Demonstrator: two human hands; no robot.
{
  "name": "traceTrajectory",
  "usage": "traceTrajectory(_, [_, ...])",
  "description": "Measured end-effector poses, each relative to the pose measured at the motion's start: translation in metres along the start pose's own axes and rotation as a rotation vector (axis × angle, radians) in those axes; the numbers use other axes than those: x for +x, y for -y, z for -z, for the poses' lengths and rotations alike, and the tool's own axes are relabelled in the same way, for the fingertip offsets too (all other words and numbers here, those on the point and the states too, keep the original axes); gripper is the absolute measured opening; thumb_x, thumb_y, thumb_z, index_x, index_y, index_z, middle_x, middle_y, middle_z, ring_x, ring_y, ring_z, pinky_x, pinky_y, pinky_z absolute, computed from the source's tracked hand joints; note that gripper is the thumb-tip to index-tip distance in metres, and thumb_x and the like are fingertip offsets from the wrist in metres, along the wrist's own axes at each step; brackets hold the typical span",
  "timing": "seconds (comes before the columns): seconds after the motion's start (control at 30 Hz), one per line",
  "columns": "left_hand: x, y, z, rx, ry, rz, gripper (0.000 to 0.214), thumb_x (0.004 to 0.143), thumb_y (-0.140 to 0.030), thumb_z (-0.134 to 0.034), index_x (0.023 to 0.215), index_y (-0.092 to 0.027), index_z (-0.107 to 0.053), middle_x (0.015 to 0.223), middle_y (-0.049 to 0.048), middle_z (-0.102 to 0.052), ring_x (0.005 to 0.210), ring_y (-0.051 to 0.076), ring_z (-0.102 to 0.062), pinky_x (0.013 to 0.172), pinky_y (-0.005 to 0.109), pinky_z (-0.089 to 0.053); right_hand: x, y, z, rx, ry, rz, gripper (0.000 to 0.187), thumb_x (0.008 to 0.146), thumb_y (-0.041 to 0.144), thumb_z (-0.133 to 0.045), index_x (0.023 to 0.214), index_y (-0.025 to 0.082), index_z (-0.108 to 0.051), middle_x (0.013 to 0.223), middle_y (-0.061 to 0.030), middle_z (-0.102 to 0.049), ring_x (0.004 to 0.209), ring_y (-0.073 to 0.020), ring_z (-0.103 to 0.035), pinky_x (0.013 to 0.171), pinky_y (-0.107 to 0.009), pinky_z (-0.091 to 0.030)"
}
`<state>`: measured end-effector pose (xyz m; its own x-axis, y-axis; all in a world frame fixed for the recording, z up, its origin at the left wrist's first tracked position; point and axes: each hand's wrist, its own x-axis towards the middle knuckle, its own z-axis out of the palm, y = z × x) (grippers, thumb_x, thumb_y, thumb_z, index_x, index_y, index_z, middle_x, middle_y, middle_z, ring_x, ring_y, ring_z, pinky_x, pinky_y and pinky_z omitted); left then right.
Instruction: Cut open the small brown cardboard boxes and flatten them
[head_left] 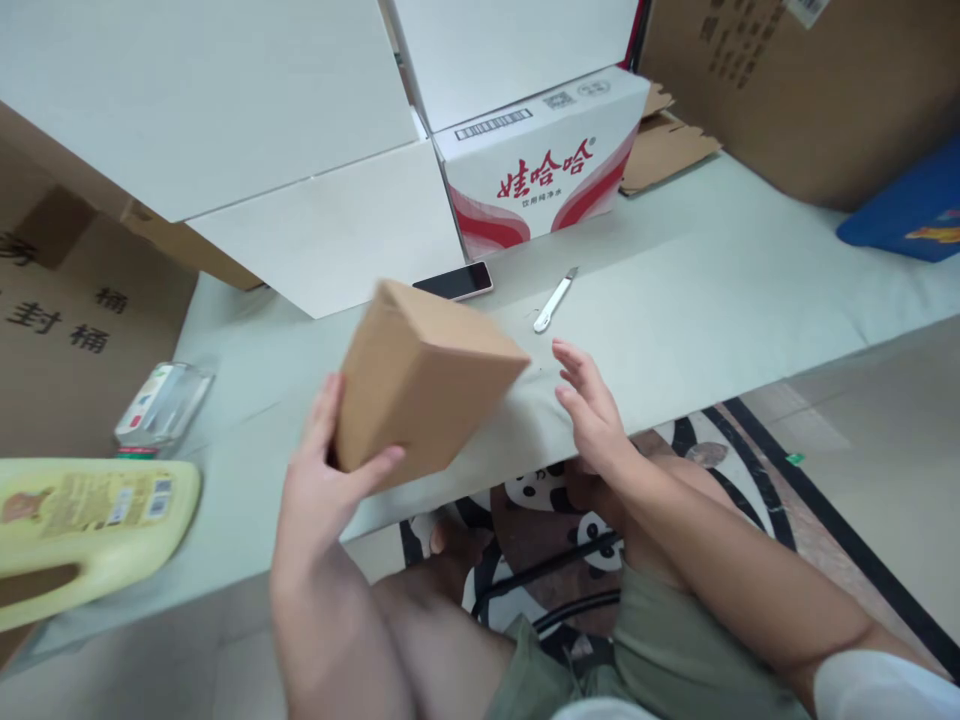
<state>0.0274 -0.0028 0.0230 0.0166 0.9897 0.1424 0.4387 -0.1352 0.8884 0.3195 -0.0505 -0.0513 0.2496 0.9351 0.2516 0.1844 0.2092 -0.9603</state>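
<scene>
A small brown cardboard box (442,390) is tilted above the front part of the table. My left hand (326,480) grips its left side, thumb across the near face and fingers round the far side. Just right of the box, my right hand (589,405) is held in the air with nothing in it, its fingers stretched and apart from the thumb. Beyond that hand lies a white-handled utility knife (555,302) with its blade pointing away. A dark-screened phone (455,282) rests behind the box, partly hidden by it.
White cartons (337,220), one printed with red lettering (544,175), stand along the back. Large brown cartons (810,90) are at both ends. On the left are a yellow jug (150,545) and a clear plastic pack (165,405); a blue container (907,205) stands right. The table (697,290) has a pale cloth.
</scene>
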Motion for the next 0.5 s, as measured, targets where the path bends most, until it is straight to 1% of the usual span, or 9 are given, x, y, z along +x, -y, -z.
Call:
traceTrajectory(0.03, [0.002, 0.010, -0.001, -0.201, -0.077, 0.086, 0.077, 0.055, -0.050, -0.093, 0.126, -0.031, -0.069, 0.138, 0.0070, -0.065, 0.132, 0.036, -0.056, 0.113, 0.052, -0.046, 0.001, 0.000, -0.002, -0.023, 0.054, -0.028, 0.053, 0.098, 0.056, -0.048, 0.143, 0.028, -0.047, 0.154, -0.0139, -0.049, 0.147, -0.0295, -0.044, 0.119, -0.057, -0.037])
traceTrajectory(0.07, [0.004, 0.018, -0.005, -0.389, -0.114, 0.188, 0.071, 0.055, -0.058, -0.090, 0.116, -0.028, -0.072, 0.123, 0.0077, -0.072, 0.118, 0.034, -0.065, 0.102, 0.048, -0.055, 0.001, 0.001, -0.004, -0.038, 0.124, -0.028, 0.055, 0.097, 0.056, -0.049, 0.144, 0.027, -0.047, 0.153, -0.0152, -0.049, 0.146, -0.0302, -0.045, 0.118, -0.058, -0.037])
traceTrajectory(0.1, [0.004, 0.026, -0.011, -0.541, -0.130, 0.287, 0.066, 0.055, -0.064, -0.088, 0.107, -0.025, -0.073, 0.109, 0.0078, -0.075, 0.104, 0.031, -0.070, 0.091, 0.045, -0.060, 0.001, 0.002, -0.007, -0.047, 0.196, -0.002, 0.057, 0.097, 0.057, -0.049, 0.145, 0.026, -0.046, 0.154, -0.0159, -0.048, 0.146, -0.0308, -0.044, 0.118, -0.058, -0.037])
traceTrajectory(0.17, [0.004, 0.035, -0.029, -0.712, -0.061, 0.424, 0.059, 0.062, -0.068, -0.083, 0.097, -0.021, -0.072, 0.093, 0.0082, -0.077, 0.093, 0.028, -0.073, 0.081, 0.040, -0.063, 0.000, 0.006, -0.010, -0.058, 0.295, 0.094, 0.060, 0.096, 0.058, -0.051, 0.148, 0.028, -0.044, 0.160, -0.0153, -0.041, 0.151, -0.0315, -0.038, 0.120, -0.058, -0.036])
traceTrajectory(0.2, [0.003, 0.036, -0.038, -0.748, 0.022, 0.471, 0.058, 0.067, -0.068, -0.079, 0.098, -0.020, -0.072, 0.092, 0.0093, -0.077, 0.094, 0.028, -0.074, 0.080, 0.039, -0.063, -0.001, 0.008, -0.011, -0.057, 0.309, 0.148, 0.062, 0.096, 0.059, -0.051, 0.150, 0.029, -0.043, 0.164, -0.0140, -0.036, 0.154, -0.0315, -0.033, 0.121, -0.058, -0.034])
traceTrajectory(0.27, [0.002, 0.035, -0.055, -0.810, 0.170, 0.553, 0.063, 0.072, -0.073, -0.073, 0.107, -0.020, -0.072, 0.099, 0.0115, -0.078, 0.101, 0.029, -0.074, 0.084, 0.039, -0.063, -0.003, 0.010, -0.011, -0.032, 0.274, 0.232, 0.063, 0.096, 0.061, -0.049, 0.152, 0.033, -0.040, 0.169, -0.0105, -0.027, 0.157, -0.0305, -0.027, 0.124, -0.057, -0.031])
traceTrajectory(0.33, [0.000, 0.032, -0.067, -0.857, 0.277, 0.584, 0.064, 0.076, -0.074, -0.070, 0.112, -0.021, -0.071, 0.108, 0.0123, -0.077, 0.109, 0.029, -0.072, 0.090, 0.040, -0.062, -0.004, 0.010, -0.009, 0.022, 0.185, 0.260, 0.065, 0.096, 0.064, -0.046, 0.153, 0.034, -0.036, 0.170, -0.0084, -0.026, 0.157, -0.0292, -0.027, 0.125, -0.056, -0.029])
traceTrajectory(0.4, [0.000, 0.029, -0.076, -0.884, 0.314, 0.593, 0.060, 0.078, -0.072, -0.069, 0.112, -0.022, -0.071, 0.110, 0.0113, -0.077, 0.106, 0.029, -0.073, 0.089, 0.040, -0.063, -0.004, 0.011, -0.006, 0.088, 0.101, 0.251, 0.066, 0.095, 0.067, -0.045, 0.152, 0.034, -0.036, 0.168, -0.0088, -0.031, 0.155, -0.0293, -0.032, 0.123, -0.056, -0.033])
traceTrajectory(0.5, [-0.001, 0.029, -0.086, -0.904, 0.288, 0.635, 0.051, 0.083, -0.064, -0.070, 0.110, -0.022, -0.071, 0.106, 0.0093, -0.078, 0.095, 0.025, -0.076, 0.081, 0.036, -0.064, -0.004, 0.014, -0.003, 0.139, 0.062, 0.252, 0.060, 0.092, 0.068, -0.051, 0.139, 0.031, -0.049, 0.166, -0.0100, -0.035, 0.153, -0.0325, -0.035, 0.120, -0.058, -0.038])
